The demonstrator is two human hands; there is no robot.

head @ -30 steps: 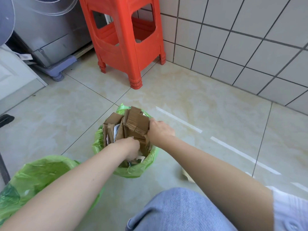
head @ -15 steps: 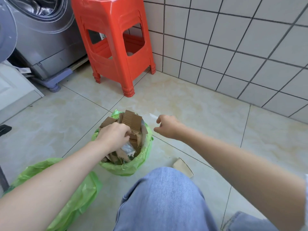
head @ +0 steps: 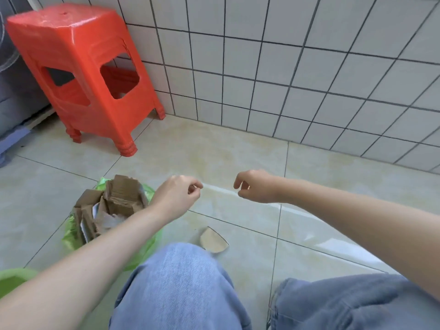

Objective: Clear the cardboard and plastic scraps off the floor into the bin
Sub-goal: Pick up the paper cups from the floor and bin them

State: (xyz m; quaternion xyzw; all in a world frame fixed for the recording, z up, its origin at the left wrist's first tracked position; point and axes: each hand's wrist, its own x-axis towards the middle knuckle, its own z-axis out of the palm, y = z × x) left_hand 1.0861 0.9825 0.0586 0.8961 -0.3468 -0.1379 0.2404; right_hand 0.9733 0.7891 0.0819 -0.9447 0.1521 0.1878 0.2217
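A small bin lined with a green bag (head: 70, 238) stands on the floor at lower left, stuffed with cardboard pieces (head: 121, 195). My left hand (head: 177, 196) is just right of the bin and pinches the left end of a thin clear plastic strip (head: 220, 188) low over the tiles. My right hand (head: 256, 186) has curled fingers closing on the same strip farther right. The clear film (head: 333, 248) continues along the floor to the right. One curved cardboard scrap (head: 213, 241) lies by my left knee.
A red plastic stool (head: 83, 75) stands at the back left against the tiled wall (head: 297, 79). A grey washing machine (head: 14, 96) sits at the far left. A second green bag (head: 13, 279) shows at the lower left edge. My knees in jeans (head: 181, 289) fill the foreground.
My left hand came out of the bin and moved right to the strip's end. My right hand shifted farther right along the strip. The camera tilted up and right.
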